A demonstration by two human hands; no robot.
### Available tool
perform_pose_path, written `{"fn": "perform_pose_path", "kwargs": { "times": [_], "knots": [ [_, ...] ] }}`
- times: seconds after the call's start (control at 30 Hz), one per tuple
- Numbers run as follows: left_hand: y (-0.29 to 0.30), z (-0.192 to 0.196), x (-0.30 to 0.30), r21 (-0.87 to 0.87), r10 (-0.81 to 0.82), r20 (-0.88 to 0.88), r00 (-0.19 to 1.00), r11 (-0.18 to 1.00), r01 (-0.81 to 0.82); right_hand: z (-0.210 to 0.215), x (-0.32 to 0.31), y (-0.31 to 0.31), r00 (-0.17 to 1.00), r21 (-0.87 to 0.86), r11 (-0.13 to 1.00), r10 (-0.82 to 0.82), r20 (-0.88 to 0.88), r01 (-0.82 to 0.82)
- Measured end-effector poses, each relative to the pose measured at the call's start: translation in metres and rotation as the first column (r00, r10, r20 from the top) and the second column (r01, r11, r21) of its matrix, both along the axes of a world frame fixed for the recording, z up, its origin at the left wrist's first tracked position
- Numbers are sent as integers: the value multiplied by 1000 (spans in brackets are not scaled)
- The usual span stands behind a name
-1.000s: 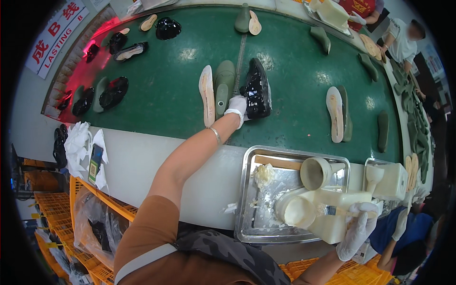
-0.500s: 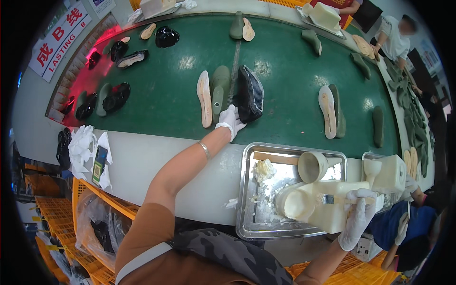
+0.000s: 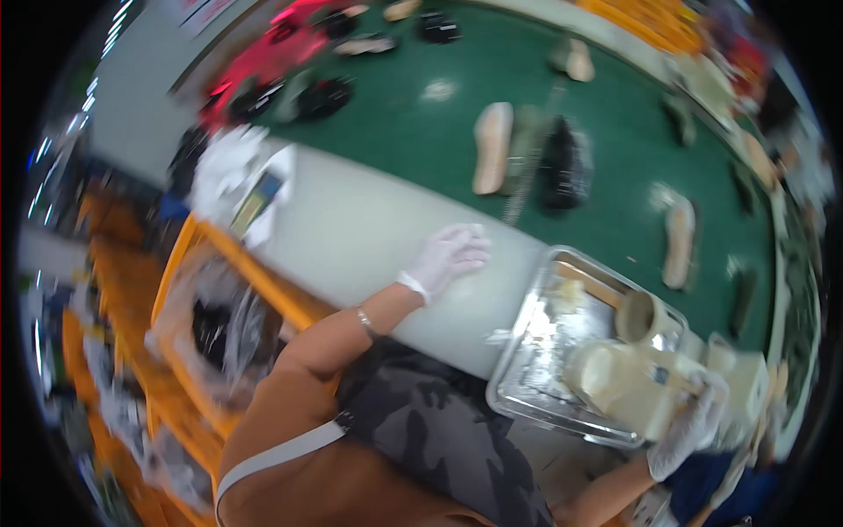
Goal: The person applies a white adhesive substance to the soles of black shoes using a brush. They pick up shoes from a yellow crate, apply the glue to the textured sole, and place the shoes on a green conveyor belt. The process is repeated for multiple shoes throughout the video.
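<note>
Brush (image 3: 662, 376) in the right hand (image 3: 696, 420), fingers wrapped round its handle, bristle end over the cream jug (image 3: 634, 400) lying in the metal tray (image 3: 537, 378). Bristle detail blurred; load on it, cannot tell. Left hand (image 3: 450, 257) over the white desk (image 3: 373, 206), fingers loosely spread, nothing in them; contact with the surface unclear.

Progress, judged from the layout: on the green belt (image 3: 413, 136), pale insole (image 3: 492, 147), green last (image 3: 524, 145) and black shoe upper (image 3: 560, 167) sit side by side, separate, none joined, neither hand on them. Any paste on these: too blurred to say. Pale lump (image 3: 571, 294) left in the tray. Farther right, another insole (image 3: 679, 241), also not joined to anything visible.
</note>
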State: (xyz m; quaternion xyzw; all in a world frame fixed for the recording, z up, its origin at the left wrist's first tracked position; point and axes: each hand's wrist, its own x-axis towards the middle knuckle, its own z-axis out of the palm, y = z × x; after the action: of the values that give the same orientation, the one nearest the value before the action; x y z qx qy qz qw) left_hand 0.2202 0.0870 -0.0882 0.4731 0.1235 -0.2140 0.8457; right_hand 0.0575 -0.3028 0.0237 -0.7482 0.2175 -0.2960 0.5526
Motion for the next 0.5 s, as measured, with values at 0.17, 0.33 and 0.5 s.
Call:
{"fn": "perform_pose_path", "kwargs": {
  "times": [0.17, 0.33, 0.5],
  "knots": [
    [68, -2, -83, 193, 139, 49, 989, 970, -146, 3, 0, -3, 979, -130, 971, 191, -64, -198],
    [152, 18, -168, 327, 470, 341, 815, 753, -571, 54, 4, 94, 994, -986, 152, 94, -57, -70],
    [248, 12, -244, 463, 518, 760, 394, -6, -886, 51, 0, 128, 974, -984, 110, 194, -114, -137]
  ]
}}
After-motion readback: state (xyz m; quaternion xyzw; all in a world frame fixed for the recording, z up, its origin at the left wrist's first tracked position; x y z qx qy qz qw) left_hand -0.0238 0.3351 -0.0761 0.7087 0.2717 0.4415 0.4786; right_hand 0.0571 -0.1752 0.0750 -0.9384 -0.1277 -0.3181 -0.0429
